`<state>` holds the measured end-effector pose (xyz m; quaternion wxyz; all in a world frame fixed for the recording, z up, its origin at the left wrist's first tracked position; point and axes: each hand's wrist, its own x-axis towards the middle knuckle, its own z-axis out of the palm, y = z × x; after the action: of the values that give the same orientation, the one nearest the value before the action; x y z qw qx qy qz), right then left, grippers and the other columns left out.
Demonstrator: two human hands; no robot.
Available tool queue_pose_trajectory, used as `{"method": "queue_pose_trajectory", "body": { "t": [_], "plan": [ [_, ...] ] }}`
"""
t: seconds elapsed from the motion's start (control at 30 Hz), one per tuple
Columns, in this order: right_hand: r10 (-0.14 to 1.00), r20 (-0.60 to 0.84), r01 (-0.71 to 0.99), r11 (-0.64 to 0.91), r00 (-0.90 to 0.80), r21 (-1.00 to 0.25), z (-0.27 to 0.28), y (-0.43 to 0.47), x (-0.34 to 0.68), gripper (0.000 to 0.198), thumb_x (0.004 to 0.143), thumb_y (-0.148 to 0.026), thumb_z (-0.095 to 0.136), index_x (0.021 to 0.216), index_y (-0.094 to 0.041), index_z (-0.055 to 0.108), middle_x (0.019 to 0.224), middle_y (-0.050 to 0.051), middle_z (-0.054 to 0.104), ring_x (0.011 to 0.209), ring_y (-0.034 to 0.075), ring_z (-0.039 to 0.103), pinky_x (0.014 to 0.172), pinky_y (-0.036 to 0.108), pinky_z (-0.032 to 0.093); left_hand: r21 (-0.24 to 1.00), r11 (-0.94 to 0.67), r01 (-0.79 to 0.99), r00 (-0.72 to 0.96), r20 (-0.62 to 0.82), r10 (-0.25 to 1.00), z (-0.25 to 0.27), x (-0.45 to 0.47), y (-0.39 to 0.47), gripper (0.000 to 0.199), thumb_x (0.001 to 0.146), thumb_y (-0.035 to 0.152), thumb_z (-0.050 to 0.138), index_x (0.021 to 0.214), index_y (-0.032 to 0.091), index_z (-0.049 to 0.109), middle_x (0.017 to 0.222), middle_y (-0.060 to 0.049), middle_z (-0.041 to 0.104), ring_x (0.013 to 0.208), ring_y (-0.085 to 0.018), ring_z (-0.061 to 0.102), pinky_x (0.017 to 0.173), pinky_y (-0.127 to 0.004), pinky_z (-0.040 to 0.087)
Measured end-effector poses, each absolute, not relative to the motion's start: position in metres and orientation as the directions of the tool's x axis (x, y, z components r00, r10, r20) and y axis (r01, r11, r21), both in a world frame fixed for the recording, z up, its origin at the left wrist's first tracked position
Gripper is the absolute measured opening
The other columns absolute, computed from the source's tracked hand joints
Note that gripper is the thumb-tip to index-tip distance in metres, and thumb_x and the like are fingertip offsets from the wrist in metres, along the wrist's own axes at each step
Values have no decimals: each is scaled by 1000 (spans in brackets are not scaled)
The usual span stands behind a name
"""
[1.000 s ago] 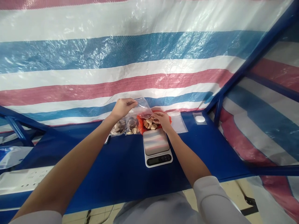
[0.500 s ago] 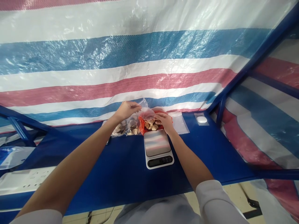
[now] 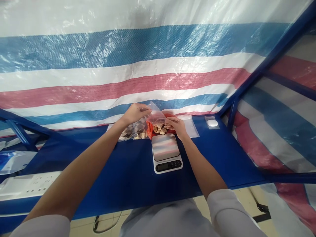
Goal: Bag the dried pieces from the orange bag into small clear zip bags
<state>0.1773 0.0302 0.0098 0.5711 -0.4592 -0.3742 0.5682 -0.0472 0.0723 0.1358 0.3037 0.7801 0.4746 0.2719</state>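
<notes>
Between my hands a clear plastic bag (image 3: 157,113) is stretched out at a slant. My left hand (image 3: 138,113) pinches its upper left part, and my right hand (image 3: 175,125) grips its right edge lower down. Beneath the bag, an orange-red plastic bag (image 3: 149,129) lies open with pale brown, stone-like dried pieces (image 3: 160,129) in it. Two filled clear bags, one nearer the middle (image 3: 140,131) and one further left (image 3: 125,132), lie under my left wrist. In front of the orange-red bag stands a white kitchen scale (image 3: 168,153) with a bare, shiny top plate.
Flat clear bags (image 3: 191,126) lie right of my right hand. Further right is a small packet with a white round item (image 3: 212,123). A white power strip (image 3: 32,185) sits at the left. Striped sheeting (image 3: 123,79) hangs behind the blue table (image 3: 118,184).
The clear bag between my hands is now pulled straighter into a slanted sheet. My hands stay close to where they were, and the view has shifted slightly.
</notes>
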Motion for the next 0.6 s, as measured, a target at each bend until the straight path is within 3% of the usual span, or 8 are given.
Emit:
{"method": "queue_pose_trajectory", "body": {
  "t": [0.2, 0.3, 0.43, 0.6],
  "plan": [
    [980, -93, -333, -29, 176, -942, 16, 16, 175, 47, 59, -52, 86, 90, -19, 76, 85, 4, 77, 89, 23, 75, 72, 31, 63, 840, -334, 427, 214, 265, 940, 121, -34, 54, 38, 76, 54, 71, 79, 16, 74, 82, -6, 75, 76, -21, 68, 69, -30, 54],
    [982, -15, -308, 45, 190, -950, 19, 10, 174, 49, 61, -59, 83, 90, -20, 77, 89, 4, 77, 90, 23, 74, 74, 32, 63, 905, -260, 336, 95, 242, 966, 105, -25, 39, 36, 75, 52, 73, 82, 17, 74, 79, -5, 75, 76, -21, 69, 70, -30, 54],
    [972, 8, -305, 81, 234, -949, 21, 4, 176, 51, 63, -64, 79, 87, -19, 77, 91, 6, 77, 89, 23, 73, 72, 32, 63, 976, -127, 177, -45, 137, 990, 83, -15, 25, 42, 75, 56, 71, 85, 15, 72, 80, -6, 75, 68, -19, 68, 59, -28, 53],
    [977, 34, -290, 96, 212, -952, 19, 0, 179, 46, 60, -56, 86, 87, -20, 78, 87, 6, 77, 81, 20, 71, 69, 33, 62, 997, -59, 46, -62, 62, 996, 66, -10, 14, 50, 71, 60, 74, 88, 13, 71, 88, -9, 77, 75, -21, 72, 69, -32, 59]
  ]
}}
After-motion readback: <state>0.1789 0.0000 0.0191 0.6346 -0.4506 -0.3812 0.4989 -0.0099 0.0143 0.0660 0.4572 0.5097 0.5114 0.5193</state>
